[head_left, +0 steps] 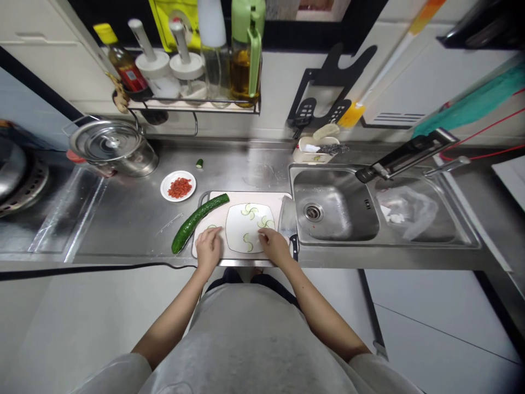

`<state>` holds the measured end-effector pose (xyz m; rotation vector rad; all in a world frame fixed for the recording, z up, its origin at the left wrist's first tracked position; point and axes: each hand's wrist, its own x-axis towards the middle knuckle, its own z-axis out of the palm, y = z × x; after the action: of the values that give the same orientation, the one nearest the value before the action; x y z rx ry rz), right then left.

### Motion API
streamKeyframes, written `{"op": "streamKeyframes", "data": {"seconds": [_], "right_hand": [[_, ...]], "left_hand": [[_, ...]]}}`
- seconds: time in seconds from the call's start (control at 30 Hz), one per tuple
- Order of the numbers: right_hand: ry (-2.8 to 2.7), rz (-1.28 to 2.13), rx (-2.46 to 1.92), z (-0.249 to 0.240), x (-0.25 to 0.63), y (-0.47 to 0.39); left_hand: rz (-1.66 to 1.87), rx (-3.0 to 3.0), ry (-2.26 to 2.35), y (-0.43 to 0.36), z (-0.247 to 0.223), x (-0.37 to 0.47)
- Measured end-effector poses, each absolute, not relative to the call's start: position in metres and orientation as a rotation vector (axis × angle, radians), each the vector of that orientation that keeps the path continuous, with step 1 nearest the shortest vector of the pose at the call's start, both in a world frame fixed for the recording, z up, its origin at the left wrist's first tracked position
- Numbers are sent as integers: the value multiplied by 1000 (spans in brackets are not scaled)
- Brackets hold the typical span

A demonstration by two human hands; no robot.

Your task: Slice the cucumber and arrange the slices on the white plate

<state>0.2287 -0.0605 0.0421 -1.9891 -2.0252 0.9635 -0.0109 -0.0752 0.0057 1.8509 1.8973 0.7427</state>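
- Two bare hands at a white plate (237, 229) on a cutting board (220, 210); plate centre taken as the dial, 12 away from the wearer.
- Left hand (208, 247): at 8 o'clock, over the board, fingers loosely together, tips near the plate's rim. Cannot tell whether it pinches anything.
- Right hand (274, 245): at 4 o'clock, thumb and forefinger close together over the plate; any slice between them too small to make out.
- Thin green slices on the plate in curved groups: upper group (249, 210) at 12, second group (266, 222) at 2, lower group (248, 242) at 6.
- Handling, judged: slices feather-light, wet, floppy, apt to cling or tear; best lifted by the peel edge, lightly. Plate likely stiff, smooth, breakable; hold by opposite rims.
- Cucumber (197, 223) at 9, long, curved, lying across the board's edge; probably firm, slick, able to roll; grip mid-length.
- Knife (287, 216) at 3, dark handle towards 4.
- Dish (164, 189) of red bits (179, 187) at 10; cucumber stub (199, 163) beyond, towards 11.
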Motion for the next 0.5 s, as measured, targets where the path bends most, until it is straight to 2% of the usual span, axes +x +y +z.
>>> {"op": "streamKeyframes", "data": {"seconds": [0.13, 0.5], "right_hand": [[-1949, 885, -1974, 42, 239, -60], [-1887, 808, -1938, 41, 250, -62]], "left_hand": [[809, 1685, 2019, -79, -4, -33], [656, 1561, 2198, -75, -8, -43]]}}
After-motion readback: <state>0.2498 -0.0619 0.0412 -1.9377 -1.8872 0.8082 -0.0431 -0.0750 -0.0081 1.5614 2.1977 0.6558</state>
